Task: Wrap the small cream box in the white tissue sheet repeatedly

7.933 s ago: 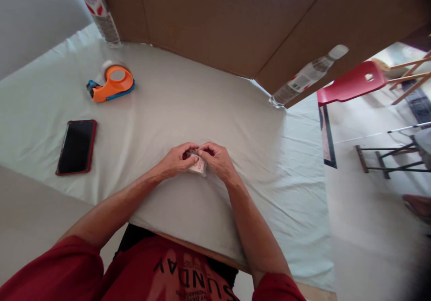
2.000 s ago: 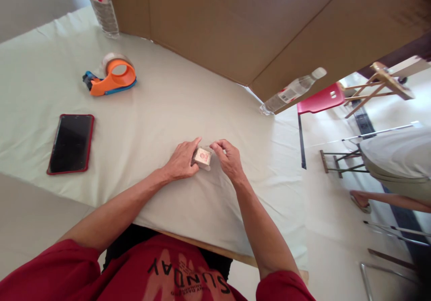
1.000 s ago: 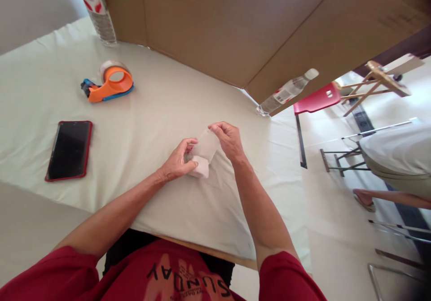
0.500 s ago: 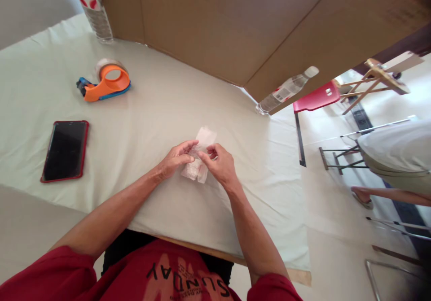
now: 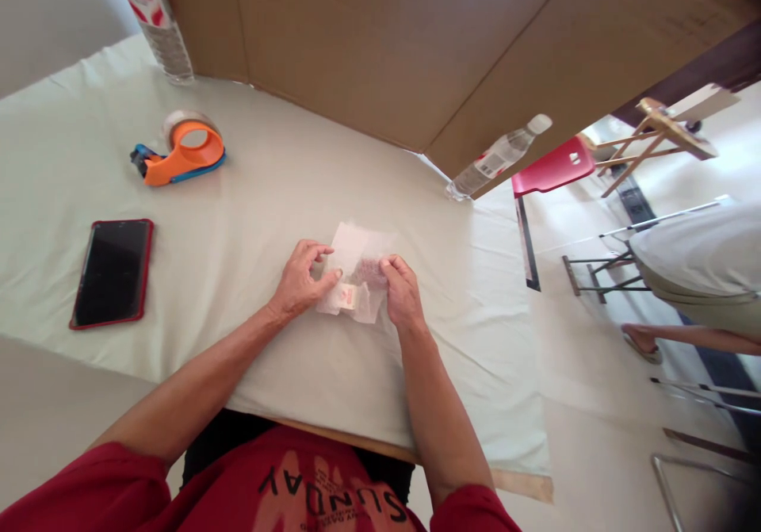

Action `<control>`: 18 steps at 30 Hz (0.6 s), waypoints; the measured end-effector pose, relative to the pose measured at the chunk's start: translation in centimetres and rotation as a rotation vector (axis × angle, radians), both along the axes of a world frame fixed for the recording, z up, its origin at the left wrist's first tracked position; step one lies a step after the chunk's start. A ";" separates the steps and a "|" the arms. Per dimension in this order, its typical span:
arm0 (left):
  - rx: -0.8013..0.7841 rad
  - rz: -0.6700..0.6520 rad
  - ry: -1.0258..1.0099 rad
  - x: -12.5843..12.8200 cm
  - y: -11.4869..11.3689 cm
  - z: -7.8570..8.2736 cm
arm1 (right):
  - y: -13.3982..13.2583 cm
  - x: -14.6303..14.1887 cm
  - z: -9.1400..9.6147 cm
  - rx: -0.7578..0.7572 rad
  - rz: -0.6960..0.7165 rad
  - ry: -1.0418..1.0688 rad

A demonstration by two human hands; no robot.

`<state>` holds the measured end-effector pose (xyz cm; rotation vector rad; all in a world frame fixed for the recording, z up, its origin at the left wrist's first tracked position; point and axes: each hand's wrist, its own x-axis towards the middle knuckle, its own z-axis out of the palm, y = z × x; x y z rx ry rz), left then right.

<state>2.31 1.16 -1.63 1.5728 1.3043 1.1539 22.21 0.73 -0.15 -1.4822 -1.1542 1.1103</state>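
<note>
A sheet of translucent bubble wrap (image 5: 361, 240) lies partly unfolded on the cloth in front of me. In its lower fold sits a small pale item with a reddish print (image 5: 348, 297), partly covered; its kind I cannot make out. My right hand (image 5: 403, 288) pinches the right side of the wrap between thumb and fingers. At the left edge, my left hand (image 5: 304, 280) has thumb and fingers apart, the thumb tip touching the wrap near the small item.
On the left of the cloth-covered table (image 5: 261, 183) are an orange and blue tape dispenser (image 5: 184, 155) and a red-cased phone (image 5: 112, 273). A cardboard panel (image 5: 357, 48) stands behind, with water bottles (image 5: 158, 28) at both sides. A person (image 5: 707, 266) is at right, near a red chair (image 5: 552, 167).
My right hand has moved right with the edge of the bubble wrap, spreading it wider. The printed item inside now shows. My left hand has shifted slightly left.
</note>
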 end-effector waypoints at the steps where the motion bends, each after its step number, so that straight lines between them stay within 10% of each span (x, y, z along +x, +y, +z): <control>1: 0.026 -0.001 0.049 0.0 -0.1 0.0 | 0.1 -0.2 -0.1 -0.018 0.019 0.037; 18: -0.237 0.169 -0.105 -1.4 1.5 -0.6 | 1.3 2.4 -1.8 0.076 -0.109 -0.159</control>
